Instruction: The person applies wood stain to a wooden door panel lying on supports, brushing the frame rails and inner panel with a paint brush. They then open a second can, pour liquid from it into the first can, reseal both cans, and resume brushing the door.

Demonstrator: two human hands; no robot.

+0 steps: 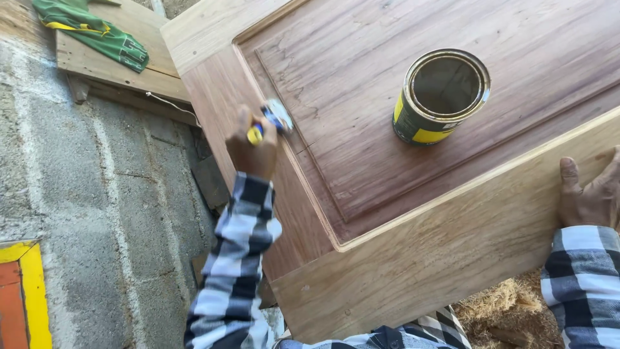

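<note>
Hands apart: left hand (250,147) grips a brush (271,120) on the door panel (361,110), right hand (591,194) lies flat at four o'clock of the open tin (440,97).

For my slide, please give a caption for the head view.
Left hand brushes a wooden door beside an open can.

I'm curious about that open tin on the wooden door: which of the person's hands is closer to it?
Left. The left hand, gripping a paintbrush, is on the panel to the left of the open tin. The right hand rests flat on the door near its lower right edge, somewhat farther away.
</note>
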